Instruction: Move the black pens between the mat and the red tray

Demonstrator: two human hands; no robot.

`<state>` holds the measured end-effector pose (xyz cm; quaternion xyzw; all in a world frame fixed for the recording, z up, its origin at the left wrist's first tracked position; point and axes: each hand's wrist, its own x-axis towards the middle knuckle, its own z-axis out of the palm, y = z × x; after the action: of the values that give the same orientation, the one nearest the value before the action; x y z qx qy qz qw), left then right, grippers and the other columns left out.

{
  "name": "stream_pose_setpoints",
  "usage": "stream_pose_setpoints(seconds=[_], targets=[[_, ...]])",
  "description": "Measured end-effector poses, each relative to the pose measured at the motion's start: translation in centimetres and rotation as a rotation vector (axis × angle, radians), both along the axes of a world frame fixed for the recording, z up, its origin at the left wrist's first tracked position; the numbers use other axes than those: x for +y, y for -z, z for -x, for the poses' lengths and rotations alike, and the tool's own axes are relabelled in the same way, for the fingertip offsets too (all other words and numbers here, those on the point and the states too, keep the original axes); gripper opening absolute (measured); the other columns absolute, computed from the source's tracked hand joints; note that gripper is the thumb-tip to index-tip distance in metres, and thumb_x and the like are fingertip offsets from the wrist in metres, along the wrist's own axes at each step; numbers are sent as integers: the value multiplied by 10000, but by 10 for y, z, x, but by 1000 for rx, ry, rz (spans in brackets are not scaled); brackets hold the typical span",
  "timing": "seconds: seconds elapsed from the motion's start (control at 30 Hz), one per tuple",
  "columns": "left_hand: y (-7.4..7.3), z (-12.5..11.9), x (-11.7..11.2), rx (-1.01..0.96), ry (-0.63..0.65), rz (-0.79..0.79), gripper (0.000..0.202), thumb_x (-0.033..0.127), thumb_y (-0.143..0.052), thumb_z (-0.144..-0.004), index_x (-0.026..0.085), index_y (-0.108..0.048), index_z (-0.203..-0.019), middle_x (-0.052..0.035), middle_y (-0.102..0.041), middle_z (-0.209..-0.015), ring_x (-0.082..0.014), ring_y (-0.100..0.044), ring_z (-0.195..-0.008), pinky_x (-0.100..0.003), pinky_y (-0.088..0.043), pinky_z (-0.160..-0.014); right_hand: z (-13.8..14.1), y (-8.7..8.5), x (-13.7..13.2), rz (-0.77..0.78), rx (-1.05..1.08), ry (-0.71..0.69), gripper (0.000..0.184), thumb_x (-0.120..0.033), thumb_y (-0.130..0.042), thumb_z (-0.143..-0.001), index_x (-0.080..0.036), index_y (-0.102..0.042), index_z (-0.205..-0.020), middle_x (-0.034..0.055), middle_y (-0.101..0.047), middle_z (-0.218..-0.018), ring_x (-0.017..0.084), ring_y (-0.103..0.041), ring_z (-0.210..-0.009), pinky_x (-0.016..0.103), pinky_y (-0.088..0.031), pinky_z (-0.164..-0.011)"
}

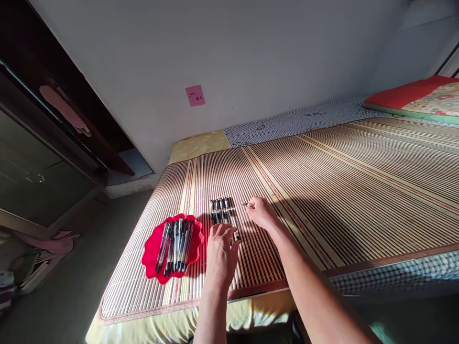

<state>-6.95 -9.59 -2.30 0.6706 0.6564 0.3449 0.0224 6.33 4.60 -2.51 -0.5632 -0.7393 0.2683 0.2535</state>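
My left hand [220,248] reaches over the bamboo mat [172,191], palm down, thumb apart from the fingers, holding nothing that I can see. Just beyond its fingertips lie two neat rows of short black-and-clear pen parts [221,204]. Some of the nearer row is covered by this hand. A small dark piece [237,237] shows by the left thumb. To the right of the rows, my right hand [258,211] is closed in a pinch near the mat. A tiny dark thing [245,204] shows at its fingertips, too small to name. Left of both hands, several capped pens [175,246] lie on a red scalloped plate [152,253].
The mat covers a bed against a white wall [251,57]. A pink note [195,95] is stuck on the wall. Folded red and floral bedding [412,98] lies at the far right. Left of the bed are the floor [82,267] and a dark doorway.
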Motion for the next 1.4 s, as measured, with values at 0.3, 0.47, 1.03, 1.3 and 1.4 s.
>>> stream_pose_setpoints(seconds=[0.3, 0.47, 1.03, 1.3, 1.4], targets=[[9, -1, 3, 106, 44, 99, 382, 33, -736, -833, 229, -774, -1159, -86, -716, -1307, -373, -490, -1404, -603, -449, -1152, -1, -1, 20, -74, -91, -42, 256, -83, -486, -974, -111, -699, -1115, 139, -714, -1144, 188, -649, -988, 242, -410, -759], [8, 1, 2, 112, 15, 104, 360, 53, -743, -826, 242, -779, -1131, -78, -699, -1318, -380, -485, -1409, -607, -431, -1170, 16, -1, 29, -49, -153, -187, 225, -43, -560, -917, -153, -739, -998, 93, -723, -1093, 161, -646, -874, 236, -368, -658], [-3, 11, 3, -154, -33, -146, 143, 151, -643, -937, 203, -739, -1027, -87, -745, -1131, -287, -647, -1145, -482, -515, -1030, 17, 10, 15, 125, -223, 3, 251, -58, -489, -970, -106, -718, -1063, 163, -762, -942, 191, -681, -707, 267, -428, -572], [-9, 13, -1, -399, -193, -42, 178, 287, -616, -921, 211, -773, -960, -71, -772, -978, -248, -702, -891, -363, -536, -781, 4, 10, -13, 38, -154, -48, 188, -11, -533, -914, -133, -674, -889, 140, -730, -909, 169, -646, -732, 251, -394, -591], [-7, 11, 1, -592, -225, 19, 218, 363, -650, -895, 200, -785, -949, -65, -779, -881, -227, -714, -801, -305, -519, -674, -5, 9, -16, -11, -84, -78, 141, -50, -604, -857, -163, -613, -773, 73, -685, -810, 145, -590, -683, 245, -345, -574]])
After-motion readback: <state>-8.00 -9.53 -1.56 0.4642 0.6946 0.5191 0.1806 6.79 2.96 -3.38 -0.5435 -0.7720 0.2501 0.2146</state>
